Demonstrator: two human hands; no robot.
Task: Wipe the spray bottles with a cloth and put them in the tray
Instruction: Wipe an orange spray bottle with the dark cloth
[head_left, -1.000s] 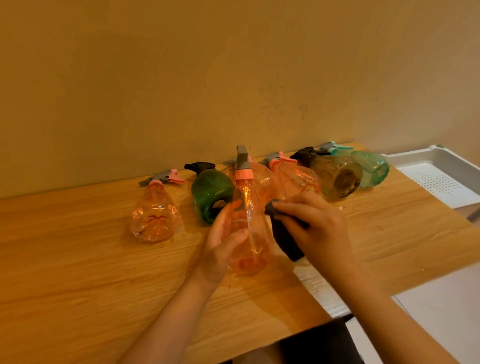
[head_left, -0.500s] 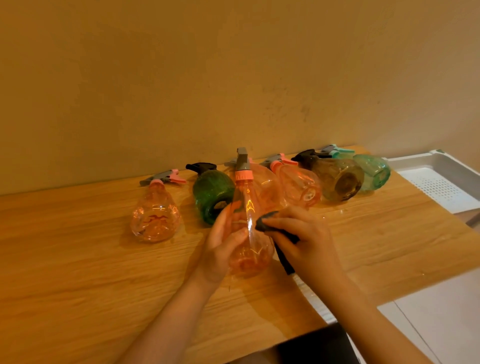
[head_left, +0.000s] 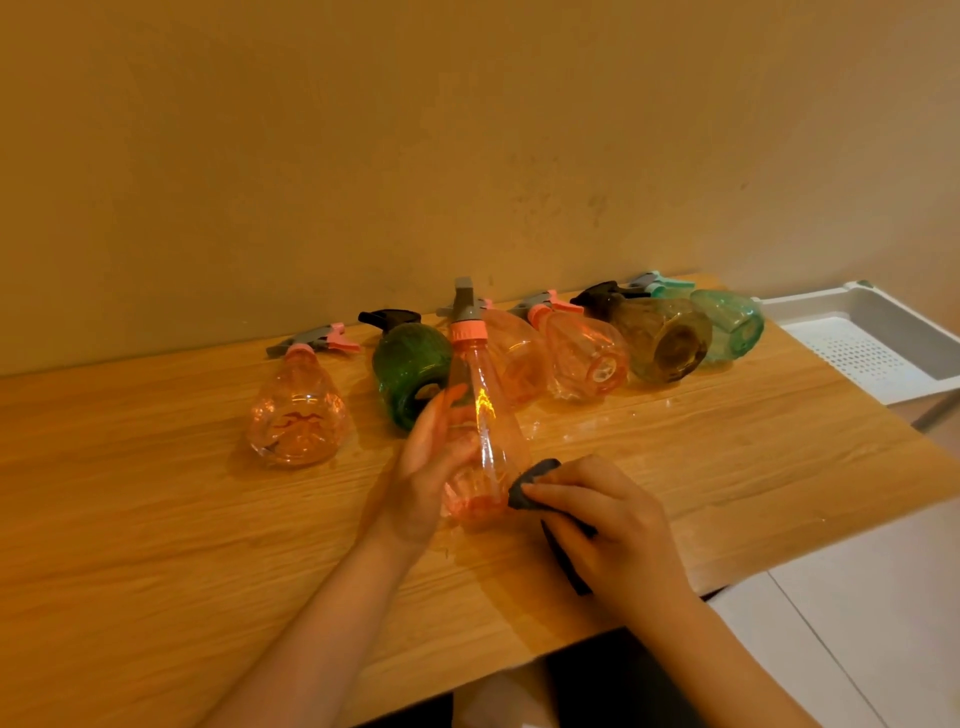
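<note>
Left hand fingers curled round upright orange spray bottle; right hand pinches dark cloth against its base. Behind that bottle, six more lie on the surface: three orange, one green, one amber, one teal. One white tray far right of it.

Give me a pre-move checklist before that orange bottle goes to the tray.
1. Left hand holds the upright orange bottle: ok.
2. Right hand presses the dark cloth at the bottle's base: ok.
3. Whole bottle wiped: cannot tell.
4. White tray has room on its perforated floor: ok, though part is out of frame.
5. Path right clear: not ok, the lying teal bottle and brown bottle sit between.
</note>
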